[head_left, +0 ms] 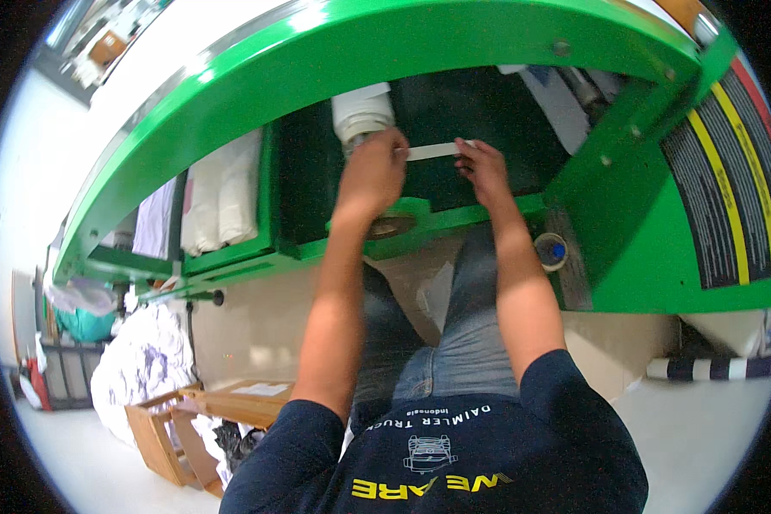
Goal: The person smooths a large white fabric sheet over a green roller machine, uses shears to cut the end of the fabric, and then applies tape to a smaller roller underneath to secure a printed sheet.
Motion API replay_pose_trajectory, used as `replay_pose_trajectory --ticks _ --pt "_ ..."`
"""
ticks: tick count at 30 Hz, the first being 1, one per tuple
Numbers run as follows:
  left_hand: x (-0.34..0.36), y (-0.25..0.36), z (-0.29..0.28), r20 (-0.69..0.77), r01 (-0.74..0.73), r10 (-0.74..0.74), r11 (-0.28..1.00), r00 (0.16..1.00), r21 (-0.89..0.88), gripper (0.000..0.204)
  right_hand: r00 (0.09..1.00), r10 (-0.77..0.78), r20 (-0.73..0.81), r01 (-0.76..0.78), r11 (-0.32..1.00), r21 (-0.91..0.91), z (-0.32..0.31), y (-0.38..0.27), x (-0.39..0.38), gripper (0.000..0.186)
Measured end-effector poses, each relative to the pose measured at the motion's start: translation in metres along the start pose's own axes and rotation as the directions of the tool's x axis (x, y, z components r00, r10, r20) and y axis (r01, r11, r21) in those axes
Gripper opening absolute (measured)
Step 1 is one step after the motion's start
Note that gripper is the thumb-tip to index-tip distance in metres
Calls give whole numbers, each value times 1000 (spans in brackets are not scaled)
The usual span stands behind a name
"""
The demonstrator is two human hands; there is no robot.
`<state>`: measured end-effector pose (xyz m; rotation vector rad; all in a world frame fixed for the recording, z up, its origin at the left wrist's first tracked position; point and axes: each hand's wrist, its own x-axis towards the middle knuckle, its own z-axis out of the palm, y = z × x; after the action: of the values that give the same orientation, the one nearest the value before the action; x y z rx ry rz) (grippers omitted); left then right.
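Note:
A narrow white strip (433,152) is stretched nearly level between my two hands, inside the dark opening of a green metal frame (454,34). My left hand (375,170) is closed on its left end, with its back toward me hiding most of the fingertips. The right end is pinched by my right hand (485,170) between thumb and fingers. Just beyond my left hand is a white cylindrical roll or container (361,110), partly covered by the hand. Whether the strip comes off that cylinder I cannot tell.
White cloth bundles (221,206) fill a green compartment at left. A round holder with a blue piece (553,252) is beside my right forearm. A cardboard box (158,437) and a heap of white fabric (143,364) are on the floor at lower left.

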<state>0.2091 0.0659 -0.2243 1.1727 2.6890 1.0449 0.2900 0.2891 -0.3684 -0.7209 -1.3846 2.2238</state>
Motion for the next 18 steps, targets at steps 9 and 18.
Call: replay_pose_trajectory --ticks 9,18 --pt "0 -1 8 -14 4 -5 999 1000 -39 16 1000 3 -23 -4 999 -39 -7 -1 0 23" --pt "2 -7 7 -13 -16 15 1000 1000 -24 20 996 14 -83 -12 999 33 1 3 4 28"
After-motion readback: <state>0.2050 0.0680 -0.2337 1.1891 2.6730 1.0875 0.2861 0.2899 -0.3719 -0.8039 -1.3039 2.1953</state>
